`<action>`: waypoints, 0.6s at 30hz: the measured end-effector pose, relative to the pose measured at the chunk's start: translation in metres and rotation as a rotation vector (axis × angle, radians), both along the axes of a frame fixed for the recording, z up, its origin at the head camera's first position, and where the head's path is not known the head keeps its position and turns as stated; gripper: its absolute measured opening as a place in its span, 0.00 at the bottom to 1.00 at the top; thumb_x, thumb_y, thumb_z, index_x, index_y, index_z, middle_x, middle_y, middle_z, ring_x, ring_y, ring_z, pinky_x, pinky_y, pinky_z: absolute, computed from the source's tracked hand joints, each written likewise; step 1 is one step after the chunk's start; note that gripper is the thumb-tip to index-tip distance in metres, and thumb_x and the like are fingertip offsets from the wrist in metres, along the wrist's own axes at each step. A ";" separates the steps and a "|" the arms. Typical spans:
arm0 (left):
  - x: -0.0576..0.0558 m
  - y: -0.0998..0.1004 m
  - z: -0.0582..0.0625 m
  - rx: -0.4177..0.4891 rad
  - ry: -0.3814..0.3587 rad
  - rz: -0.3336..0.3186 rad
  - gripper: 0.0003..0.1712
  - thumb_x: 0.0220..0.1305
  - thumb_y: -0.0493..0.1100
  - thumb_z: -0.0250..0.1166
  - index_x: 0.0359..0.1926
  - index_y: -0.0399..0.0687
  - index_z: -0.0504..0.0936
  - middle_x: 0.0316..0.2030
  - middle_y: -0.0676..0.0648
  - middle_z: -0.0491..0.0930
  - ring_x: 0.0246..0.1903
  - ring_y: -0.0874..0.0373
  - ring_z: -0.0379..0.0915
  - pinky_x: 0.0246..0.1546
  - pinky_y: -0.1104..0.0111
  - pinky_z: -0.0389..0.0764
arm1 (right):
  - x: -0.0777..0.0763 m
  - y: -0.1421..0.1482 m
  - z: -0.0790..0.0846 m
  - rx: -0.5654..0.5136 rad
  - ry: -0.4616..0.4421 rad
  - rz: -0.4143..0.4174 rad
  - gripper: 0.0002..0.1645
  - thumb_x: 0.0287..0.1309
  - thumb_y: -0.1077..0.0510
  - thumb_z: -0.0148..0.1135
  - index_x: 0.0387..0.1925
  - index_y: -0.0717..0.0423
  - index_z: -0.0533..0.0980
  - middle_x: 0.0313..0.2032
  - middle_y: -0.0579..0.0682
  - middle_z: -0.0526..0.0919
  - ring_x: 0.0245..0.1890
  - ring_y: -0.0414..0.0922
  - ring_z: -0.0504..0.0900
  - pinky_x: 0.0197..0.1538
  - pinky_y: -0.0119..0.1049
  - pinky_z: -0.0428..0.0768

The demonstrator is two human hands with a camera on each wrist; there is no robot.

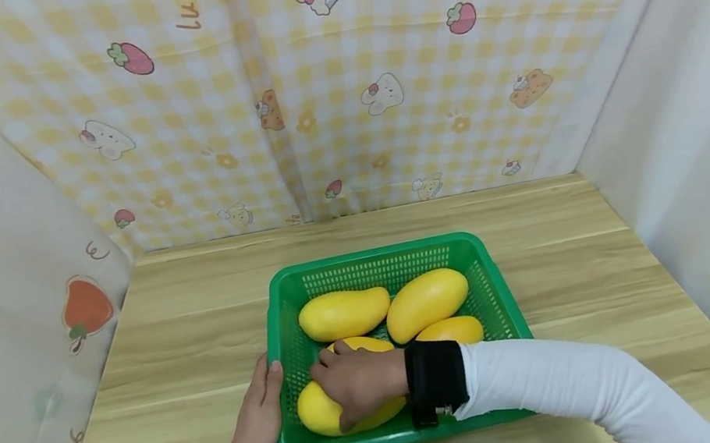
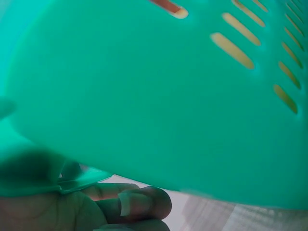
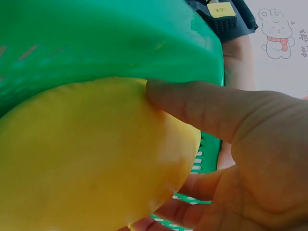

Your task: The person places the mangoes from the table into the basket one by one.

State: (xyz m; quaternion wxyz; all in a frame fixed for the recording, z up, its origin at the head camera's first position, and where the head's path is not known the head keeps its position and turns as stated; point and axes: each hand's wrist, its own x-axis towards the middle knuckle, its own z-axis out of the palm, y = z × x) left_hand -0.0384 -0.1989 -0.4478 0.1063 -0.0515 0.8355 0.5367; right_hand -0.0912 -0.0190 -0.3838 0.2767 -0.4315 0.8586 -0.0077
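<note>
A green plastic basket [image 1: 404, 441] with slotted sides holds several yellow mangoes. My left hand [image 1: 262, 410] grips the basket's left rim, thumb on top; in the left wrist view its fingers [image 2: 139, 204] curl beneath the green edge. My right hand [image 1: 365, 380] reaches into the basket and grips the front-left mango [image 1: 317, 412]. In the right wrist view the thumb lies along one side of this mango [image 3: 96, 149] and the fingers wrap the other side. Behind that hand, another mango [image 1: 369, 343] is partly covered.
Two mangoes lie along the back of the basket, one at left [image 1: 344, 313] and one at right [image 1: 428, 303]. A smaller-looking mango [image 1: 453, 331] shows behind the right wrist. The wooden table [image 1: 180, 323] meets a yellow checked curtain [image 1: 340, 137] at the back, with pale sheets either side.
</note>
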 end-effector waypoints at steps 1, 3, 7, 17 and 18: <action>-0.001 0.000 0.000 0.002 0.000 -0.004 0.31 0.77 0.57 0.32 0.70 0.44 0.55 0.60 0.38 0.67 0.55 0.46 0.66 0.52 0.54 0.70 | 0.000 0.000 0.000 -0.001 0.002 0.005 0.42 0.50 0.40 0.71 0.62 0.52 0.66 0.50 0.46 0.70 0.46 0.43 0.65 0.43 0.29 0.72; -0.003 -0.001 0.000 0.007 -0.003 -0.012 0.31 0.77 0.57 0.32 0.70 0.43 0.55 0.60 0.38 0.67 0.55 0.46 0.66 0.52 0.54 0.71 | -0.002 0.001 0.001 -0.009 0.000 0.007 0.43 0.50 0.39 0.70 0.63 0.51 0.66 0.51 0.46 0.70 0.47 0.42 0.66 0.46 0.28 0.70; -0.006 -0.004 0.002 0.020 -0.016 -0.016 0.31 0.77 0.57 0.33 0.70 0.43 0.54 0.58 0.37 0.68 0.53 0.46 0.69 0.48 0.58 0.74 | -0.004 0.005 0.009 -0.049 -0.008 -0.019 0.43 0.54 0.37 0.65 0.66 0.49 0.63 0.57 0.46 0.69 0.53 0.43 0.67 0.49 0.31 0.71; -0.001 -0.020 0.001 -0.050 -0.055 0.040 0.36 0.75 0.60 0.31 0.71 0.39 0.52 0.60 0.33 0.66 0.55 0.42 0.67 0.48 0.55 0.74 | 0.005 0.040 0.039 -0.440 0.047 -0.040 0.19 0.64 0.43 0.58 0.48 0.51 0.75 0.37 0.41 0.76 0.32 0.33 0.71 0.33 0.21 0.70; 0.000 -0.021 0.001 -0.059 -0.050 0.051 0.36 0.75 0.60 0.31 0.70 0.38 0.53 0.59 0.33 0.67 0.54 0.41 0.68 0.46 0.55 0.75 | 0.008 0.047 0.039 -0.487 0.028 -0.052 0.18 0.65 0.44 0.57 0.48 0.51 0.75 0.36 0.41 0.76 0.33 0.33 0.71 0.34 0.21 0.69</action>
